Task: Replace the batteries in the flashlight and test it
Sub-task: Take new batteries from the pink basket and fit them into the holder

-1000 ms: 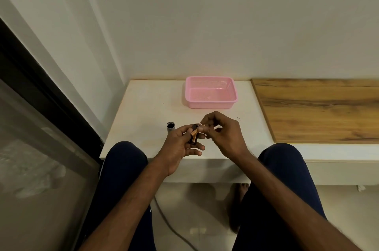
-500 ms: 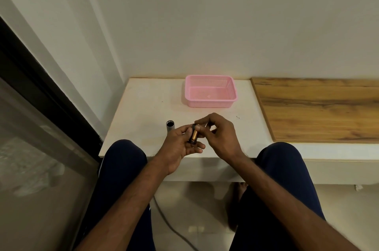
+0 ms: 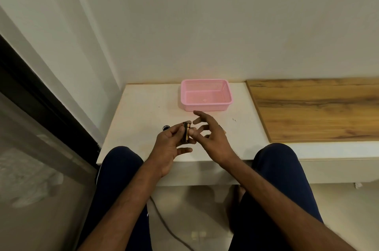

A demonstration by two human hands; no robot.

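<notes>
left grip (image 3: 170, 144) clasps battery holder (image 3: 186, 132) — right hand (image 3: 211, 136) spread.

Pink basket (image 3: 206, 105): perforated plastic, slight gloss. White table (image 3: 143, 111) matt, smooth; at its 3 o'clock, wood-grain panel (image 3: 320, 109), matt. Batteries (image 3: 186, 132): metallic sheen.

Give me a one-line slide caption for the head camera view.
Left hand grips a battery holder over the white table; right hand open beside it, pink basket behind.
</notes>
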